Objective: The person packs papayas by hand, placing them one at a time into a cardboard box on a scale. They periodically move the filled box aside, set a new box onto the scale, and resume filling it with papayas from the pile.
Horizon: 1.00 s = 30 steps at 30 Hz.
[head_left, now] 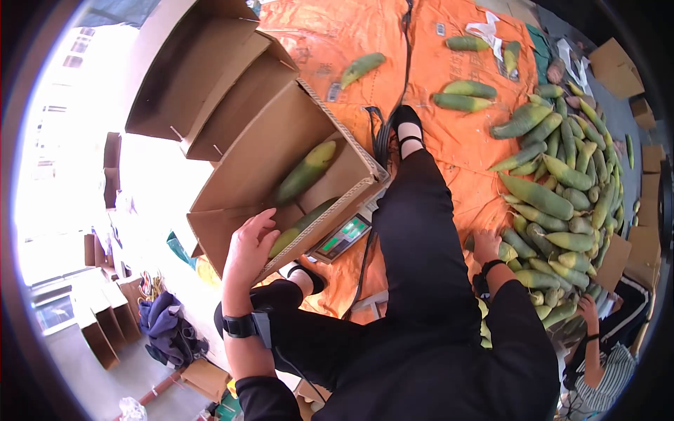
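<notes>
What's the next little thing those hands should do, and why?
Probably, the right hand should close its grip around a long green vegetable beside it. That hand is down at the edge of the pile, and the open box by the left hand shows just two vegetables. I can't tell whether it holds one already.

The left hand (251,242) has its fingers (264,217) loosely bent and parted; well apart from it, the right hand (486,245) reaches forward, fingertips hidden.
</notes>
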Tool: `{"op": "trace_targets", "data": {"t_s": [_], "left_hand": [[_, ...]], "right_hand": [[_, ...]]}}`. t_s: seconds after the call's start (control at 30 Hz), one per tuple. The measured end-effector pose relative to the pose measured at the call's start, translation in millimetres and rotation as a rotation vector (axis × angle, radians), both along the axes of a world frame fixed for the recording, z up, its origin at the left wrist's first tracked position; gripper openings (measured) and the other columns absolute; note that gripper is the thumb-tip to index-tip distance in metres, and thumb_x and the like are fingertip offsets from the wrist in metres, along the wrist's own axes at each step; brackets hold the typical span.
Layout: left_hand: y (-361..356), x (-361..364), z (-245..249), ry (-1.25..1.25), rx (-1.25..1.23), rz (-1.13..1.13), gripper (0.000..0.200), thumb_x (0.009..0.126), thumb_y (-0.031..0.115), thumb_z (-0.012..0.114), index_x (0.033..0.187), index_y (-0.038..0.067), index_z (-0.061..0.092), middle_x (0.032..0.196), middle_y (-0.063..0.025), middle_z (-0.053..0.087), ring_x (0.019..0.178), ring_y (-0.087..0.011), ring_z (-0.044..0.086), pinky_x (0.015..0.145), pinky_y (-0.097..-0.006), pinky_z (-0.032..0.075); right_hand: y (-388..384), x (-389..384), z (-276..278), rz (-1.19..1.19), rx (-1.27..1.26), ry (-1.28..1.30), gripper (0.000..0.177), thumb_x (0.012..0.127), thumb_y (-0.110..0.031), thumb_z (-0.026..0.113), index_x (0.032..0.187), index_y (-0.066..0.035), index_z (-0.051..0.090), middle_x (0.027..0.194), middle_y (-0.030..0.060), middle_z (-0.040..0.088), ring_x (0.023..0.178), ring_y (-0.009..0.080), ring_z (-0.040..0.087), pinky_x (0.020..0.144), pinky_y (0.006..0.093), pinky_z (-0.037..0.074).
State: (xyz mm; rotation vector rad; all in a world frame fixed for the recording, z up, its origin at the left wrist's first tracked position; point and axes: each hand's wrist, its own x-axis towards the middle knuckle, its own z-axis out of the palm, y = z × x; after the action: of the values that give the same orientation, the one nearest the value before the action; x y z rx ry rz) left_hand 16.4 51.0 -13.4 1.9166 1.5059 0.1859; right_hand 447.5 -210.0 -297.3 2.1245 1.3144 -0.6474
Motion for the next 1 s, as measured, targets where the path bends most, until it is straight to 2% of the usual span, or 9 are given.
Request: {"op": "trace_targets", "data": {"t_s": [0.2,0.33,0.43,0.57,0.67,0.8,0.87,0.93,1.0], "left_hand": [[-1,0,12,-0.043,0.072,-0.011,0.037,0.081,0.005,0.063,0.118,0.003,0.058,0.098,-0.0165,0.065,0.083,-0.0266,0.065,0.075,-0.0328,0.051],[-5,-2,22,-0.063,0.096,-0.005,0.037,0.081,0.006,0.063,0.117,0.002,0.059,0.097,-0.0166,0.065,0.081,-0.0272,0.064,0.074,-0.0332,0.051],[-5,-7,25,-0.087,0.103,0.004,0.036,0.08,0.006,0.063,0.116,0.002,0.059,0.097,-0.0163,0.065,0.079,-0.0269,0.064,0.073,-0.0333,0.051],[-5,-12,27,-0.097,0.172,-0.01,0.035,0.08,0.007,0.064,0.114,0.002,0.059,0.095,-0.0154,0.064,0.077,-0.0266,0.064,0.072,-0.0333,0.051],[-6,-12,32,-0.112,0.17,-0.001,0.037,0.08,0.007,0.064,0.116,0.002,0.059,0.097,-0.0157,0.064,0.079,-0.027,0.063,0.073,-0.0337,0.051],[-7,-10,36,-0.146,0.27,-0.027,0.048,0.08,0.008,0.066,0.125,0.005,0.052,0.107,-0.0148,0.061,0.091,-0.0258,0.061,0.078,-0.0338,0.05],[-7,-7,39,-0.147,0.308,-0.03,0.054,0.079,0.007,0.067,0.13,0.007,0.049,0.113,-0.0136,0.059,0.097,-0.0234,0.06,0.078,-0.033,0.05],[-7,-4,43,-0.178,0.415,-0.041,0.068,0.075,0.008,0.071,0.137,0.01,0.043,0.125,-0.0135,0.052,0.111,-0.0267,0.054,0.088,-0.0365,0.047],[-7,-1,45,-0.205,0.447,-0.036,0.076,0.071,0.008,0.074,0.139,0.011,0.04,0.129,-0.013,0.049,0.116,-0.0274,0.051,0.092,-0.0377,0.044]], "right_hand": [[14,6,27,-0.007,0.068,0.017,0.058,0.069,-0.022,0.076,0.12,-0.017,0.048,0.121,0.0039,0.05,0.118,0.0255,0.046,0.089,0.0487,0.043],[34,24,50,-0.241,0.327,0.156,0.064,0.067,-0.021,0.078,0.121,-0.014,0.045,0.122,0.0088,0.049,0.118,0.031,0.045,0.089,0.0492,0.044],[55,32,73,-0.252,0.776,0.285,0.068,0.065,-0.013,0.078,0.123,-0.008,0.042,0.119,0.0155,0.048,0.114,0.0388,0.044,0.09,0.0466,0.043],[106,30,145,-0.163,1.127,0.396,0.068,0.067,-0.009,0.076,0.126,-0.005,0.042,0.118,0.0172,0.049,0.113,0.0374,0.045,0.093,0.0438,0.04],[147,21,217,-0.173,1.31,0.572,0.065,0.071,-0.005,0.074,0.127,-0.003,0.042,0.119,0.0156,0.05,0.112,0.0304,0.05,0.095,0.0377,0.04],[185,-29,324,-0.279,1.509,1.054,0.06,0.075,-0.003,0.072,0.127,-0.004,0.043,0.12,0.0093,0.052,0.109,0.0206,0.053,0.093,0.0322,0.044],[199,-54,354,-0.237,1.596,1.172,0.059,0.076,-0.003,0.072,0.128,-0.005,0.044,0.12,0.0077,0.052,0.108,0.018,0.054,0.092,0.0308,0.045],[211,-82,373,-0.184,1.652,1.515,0.06,0.076,-0.002,0.072,0.128,-0.005,0.044,0.119,0.0072,0.053,0.107,0.0172,0.054,0.09,0.0313,0.046],[219,-113,383,-0.231,1.544,1.674,0.06,0.076,-0.001,0.072,0.128,-0.004,0.044,0.118,0.0068,0.054,0.107,0.0168,0.054,0.091,0.0315,0.046]]}}
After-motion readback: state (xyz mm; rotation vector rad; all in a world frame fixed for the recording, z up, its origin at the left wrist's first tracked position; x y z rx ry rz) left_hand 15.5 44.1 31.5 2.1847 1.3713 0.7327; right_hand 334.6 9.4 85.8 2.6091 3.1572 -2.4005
